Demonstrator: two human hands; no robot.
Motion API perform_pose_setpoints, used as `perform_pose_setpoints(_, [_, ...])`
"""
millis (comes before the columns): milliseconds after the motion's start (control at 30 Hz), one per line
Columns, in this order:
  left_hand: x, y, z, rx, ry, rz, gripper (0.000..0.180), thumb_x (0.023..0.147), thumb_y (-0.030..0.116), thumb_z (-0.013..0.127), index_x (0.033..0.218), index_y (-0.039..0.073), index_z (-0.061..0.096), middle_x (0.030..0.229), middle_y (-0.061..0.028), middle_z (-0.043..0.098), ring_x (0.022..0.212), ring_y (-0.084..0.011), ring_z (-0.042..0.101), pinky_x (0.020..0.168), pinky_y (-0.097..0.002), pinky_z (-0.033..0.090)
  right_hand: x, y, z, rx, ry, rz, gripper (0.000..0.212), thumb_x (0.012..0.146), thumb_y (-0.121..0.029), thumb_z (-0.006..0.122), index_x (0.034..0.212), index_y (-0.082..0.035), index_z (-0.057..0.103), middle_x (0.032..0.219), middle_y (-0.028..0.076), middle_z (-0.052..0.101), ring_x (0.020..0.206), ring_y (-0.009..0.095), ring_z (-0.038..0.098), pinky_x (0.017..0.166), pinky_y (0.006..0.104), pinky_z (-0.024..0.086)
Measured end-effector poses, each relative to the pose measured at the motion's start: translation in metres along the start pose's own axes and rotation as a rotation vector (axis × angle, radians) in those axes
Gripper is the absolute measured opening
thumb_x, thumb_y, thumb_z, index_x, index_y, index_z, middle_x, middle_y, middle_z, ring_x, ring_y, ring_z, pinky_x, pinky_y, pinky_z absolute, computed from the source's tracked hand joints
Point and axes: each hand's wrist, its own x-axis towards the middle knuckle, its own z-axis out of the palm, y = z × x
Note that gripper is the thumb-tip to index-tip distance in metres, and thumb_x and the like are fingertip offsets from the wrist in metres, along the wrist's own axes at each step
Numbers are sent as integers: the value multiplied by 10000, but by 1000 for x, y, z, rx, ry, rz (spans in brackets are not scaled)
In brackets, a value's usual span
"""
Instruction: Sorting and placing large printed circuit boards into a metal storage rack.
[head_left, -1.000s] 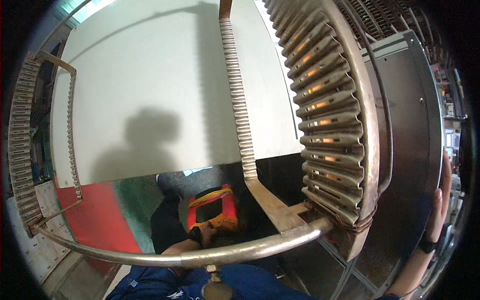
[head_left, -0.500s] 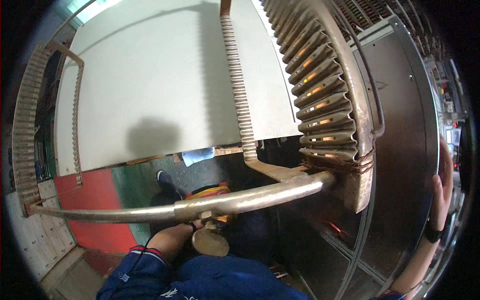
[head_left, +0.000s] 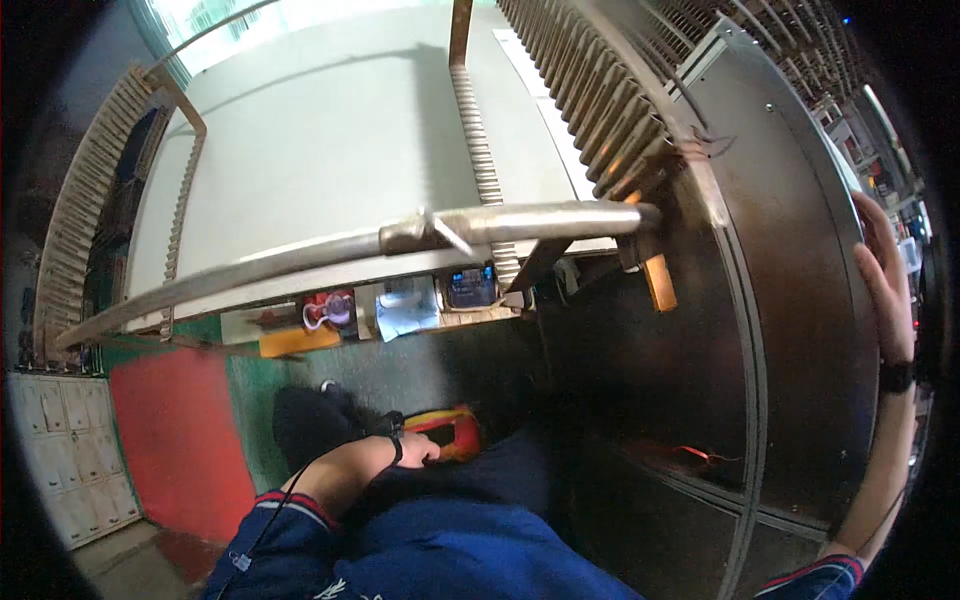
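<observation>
My left hand [head_left: 413, 452] is low in front of my body, above my dark trousers. Its fingers look bent and close together, beside a red and yellow object [head_left: 462, 437] with a dark middle; whether they touch it, I cannot tell. Far to the right, my right hand [head_left: 885, 275] lies at the outer edge of a dark metal panel [head_left: 800, 300], its fingers stretched out and the thumb apart. Across the view, in front of me, runs a metal tube [head_left: 540, 222] joined to a rack with ridged side strips [head_left: 480, 145].
Behind the tube stands a large pale board or tabletop [head_left: 320, 150]. Below its edge are an orange item [head_left: 300, 343], a light blue sheet [head_left: 408, 310] and a dark device [head_left: 472, 287]. Grey lockers [head_left: 75, 445] stand at left beside red flooring [head_left: 180, 430].
The metal tube sits higher in the view, and things below the pale board have come into sight. My left hand shows more clearly now. The right hand appears higher, still at the panel's edge.
</observation>
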Motion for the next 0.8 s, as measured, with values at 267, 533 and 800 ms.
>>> perform_pose_setpoints(267, [-111,97,-98,139,459,-77,463,863,451,668,1160,100,614,1171,-153,594,1082,-370,582,925,-452,479,16,-28,0,-322,-38,-152,558,907,-347,601,1362,-43,491,1364,148,527,1276,279,488,1073,378,372])
perform_pose_setpoints(533, [-279,301,-257,909,1251,156,417,760,140,687,1146,19,588,1249,-201,558,1176,-382,527,1000,-467,412,8,-31,-22,-453,-141,-175,643,971,-526,445,1345,-7,512,1361,227,528,1289,359,477,1091,439,373])
perform_pose_setpoints(800, [-249,266,-305,780,1122,-134,278,928,163,563,1165,21,532,950,-233,589,899,-416,553,768,-481,411,-128,8,-103,-747,489,110,585,918,-370,620,1393,-71,455,1375,177,511,1285,336,478,1095,438,382])
